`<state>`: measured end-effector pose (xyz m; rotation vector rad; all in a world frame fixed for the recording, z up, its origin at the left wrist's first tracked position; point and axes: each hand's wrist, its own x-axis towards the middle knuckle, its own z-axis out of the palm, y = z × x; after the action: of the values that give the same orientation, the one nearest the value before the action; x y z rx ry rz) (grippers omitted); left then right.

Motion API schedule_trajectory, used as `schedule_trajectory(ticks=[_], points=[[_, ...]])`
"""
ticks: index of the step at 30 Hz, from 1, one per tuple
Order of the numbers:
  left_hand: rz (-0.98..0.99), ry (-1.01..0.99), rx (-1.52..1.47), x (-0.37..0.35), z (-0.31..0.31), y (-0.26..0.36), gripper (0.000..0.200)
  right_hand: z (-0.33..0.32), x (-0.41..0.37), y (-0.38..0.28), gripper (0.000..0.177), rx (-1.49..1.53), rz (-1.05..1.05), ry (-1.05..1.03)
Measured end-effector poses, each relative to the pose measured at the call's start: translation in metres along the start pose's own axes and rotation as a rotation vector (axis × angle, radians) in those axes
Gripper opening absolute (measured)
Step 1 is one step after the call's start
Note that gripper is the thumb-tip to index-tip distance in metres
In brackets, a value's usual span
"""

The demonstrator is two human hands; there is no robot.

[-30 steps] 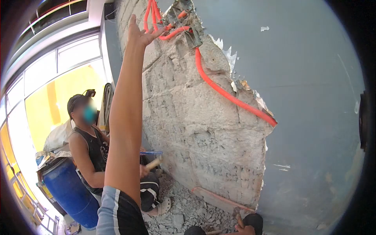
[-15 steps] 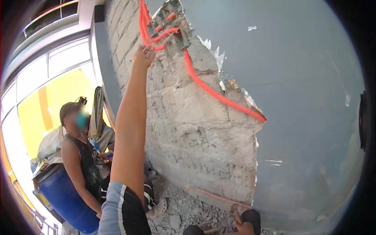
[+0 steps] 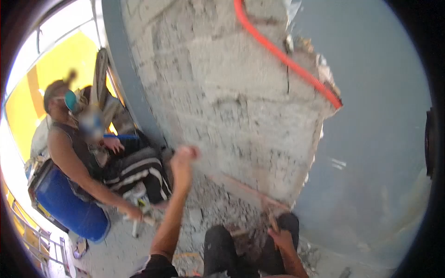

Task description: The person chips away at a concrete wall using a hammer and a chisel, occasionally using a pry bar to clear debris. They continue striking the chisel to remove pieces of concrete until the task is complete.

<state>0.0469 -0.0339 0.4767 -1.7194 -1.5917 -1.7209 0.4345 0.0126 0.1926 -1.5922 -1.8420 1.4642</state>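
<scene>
My left hand (image 3: pixel 183 162) is raised in front of the lower part of the chipped wall (image 3: pixel 232 111), touching nothing I can see. Its fingers are smeared by motion. Low down by my knees, my right hand (image 3: pixel 283 240) is wrapped round the wooden handle of a hammer (image 3: pixel 274 223), its head end up near the foot of the wall. An orange corrugated conduit (image 3: pixel 287 60) curves down across the bare masonry and ends at the edge of the grey wall surface (image 3: pixel 371 129).
To the left a co-worker (image 3: pixel 76 157) in a mask sits by a blue drum (image 3: pixel 72 201), one hand on a light-handled tool (image 3: pixel 149 220), the other near a blue rod (image 3: pixel 121 136). Broken rubble (image 3: pixel 213 199) covers the floor along the wall. A metal frame (image 3: pixel 51 245) stands lower left.
My left hand has come down from the conduits high on the wall. The view has tilted downward, showing more floor and my knees. My right hand still holds the hammer.
</scene>
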Motion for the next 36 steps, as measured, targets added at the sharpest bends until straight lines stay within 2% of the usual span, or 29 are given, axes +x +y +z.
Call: schedule_trajectory(ticks=[1, 2, 3, 5, 6, 8, 9, 11, 12, 14, 15, 16, 17, 18, 20, 22, 24, 26, 27, 28, 30, 32, 34, 35, 36], points=[[-0.327, -0.125, -0.037, -0.064, 0.029, -0.020, 0.039, -0.005, -0.013, -0.020, 0.061, 0.116, 0.019, 0.018], [-0.449, -0.282, 0.179, -0.139, 0.062, -0.075, 0.040, -0.007, -0.016, -0.029, 0.060, 0.117, 0.053, -0.011], [-0.610, -0.570, 0.275, -0.183, 0.083, -0.071, 0.047, -0.011, -0.016, -0.033, 0.059, 0.112, 0.083, -0.033], [-0.554, -0.836, 0.649, -0.305, 0.130, -0.114, 0.050, -0.014, -0.013, -0.033, 0.053, 0.113, 0.100, -0.044], [-0.569, -0.846, 0.623, -0.326, 0.134, -0.102, 0.050, -0.011, -0.014, -0.030, 0.048, 0.147, 0.080, -0.056], [-0.309, -1.239, 0.841, -0.348, 0.145, -0.089, 0.078, -0.010, -0.017, -0.029, 0.047, 0.179, 0.107, -0.051], [-0.310, -1.233, 0.818, -0.352, 0.153, -0.092, 0.078, -0.009, -0.017, -0.029, 0.046, 0.226, 0.118, -0.055], [-0.263, -1.698, 0.904, -0.361, 0.171, -0.107, 0.081, -0.006, -0.017, -0.027, 0.044, 0.188, 0.102, -0.008], [-0.263, -1.687, 0.885, -0.369, 0.181, -0.117, 0.081, -0.005, -0.021, -0.032, 0.043, 0.220, 0.130, 0.006], [-0.209, -1.519, 0.888, -0.390, 0.194, -0.130, 0.071, -0.006, -0.019, -0.028, 0.043, 0.238, 0.137, 0.004], [-0.470, -1.664, 0.823, -0.345, 0.188, -0.091, 0.073, -0.006, -0.019, -0.025, 0.043, 0.224, 0.138, 0.009], [-0.391, -1.606, 0.830, -0.341, 0.186, -0.088, 0.046, -0.006, -0.019, -0.024, 0.044, 0.205, 0.124, 0.009], [-0.314, -1.547, 0.839, -0.341, 0.183, -0.088, 0.033, -0.006, -0.019, -0.024, 0.044, 0.187, 0.110, 0.009], [-0.321, -1.543, 0.827, -0.346, 0.186, -0.097, 0.033, -0.007, -0.019, -0.024, 0.044, 0.175, 0.112, 0.009], [-0.475, -1.204, 0.665, -0.360, 0.193, -0.117, 0.033, -0.005, -0.021, -0.022, 0.045, 0.241, 0.050, -0.004], [-0.685, -1.060, 0.478, -0.279, 0.150, -0.059, 0.034, -0.004, -0.024, -0.022, 0.045, 0.251, 0.062, 0.026], [-0.668, -0.920, 0.333, -0.264, 0.135, -0.096, 0.036, -0.004, -0.026, -0.026, 0.046, 0.261, 0.073, 0.053], [-0.756, -0.863, 0.164, -0.186, 0.095, -0.070, 0.037, -0.006, -0.034, -0.038, 0.046, 0.325, 0.053, 0.073], [-0.671, -0.778, 0.177, -0.151, 0.077, -0.057, 0.037, -0.008, -0.037, -0.044, 0.046, 0.324, 0.059, 0.066], [-0.584, -0.693, 0.188, -0.119, 0.060, -0.042, 0.037, -0.012, -0.039, -0.050, 0.047, 0.346, -0.022, 0.055], [-0.737, -0.529, -0.133, -0.054, 0.032, 0.006, 0.037, -0.022, -0.051, -0.078, 0.050, 0.314, -0.123, 0.046], [-0.615, -0.408, -0.251, -0.008, 0.022, 0.023, 0.040, -0.035, -0.064, -0.108, 0.051, 0.318, -0.182, 0.034], [-0.442, -0.343, -0.096, 0.030, 0.023, 0.025, 0.042, -0.044, -0.059, -0.115, 0.053, 0.293, -0.339, 0.000], [-0.380, -0.306, -0.082, 0.046, 0.027, 0.024, 0.042, -0.047, -0.059, -0.124, 0.053, 0.296, -0.337, 0.003], [-0.320, -0.271, -0.068, 0.060, 0.032, 0.023, 0.042, -0.052, -0.062, -0.137, 0.051, 0.334, -0.421, 0.041]])
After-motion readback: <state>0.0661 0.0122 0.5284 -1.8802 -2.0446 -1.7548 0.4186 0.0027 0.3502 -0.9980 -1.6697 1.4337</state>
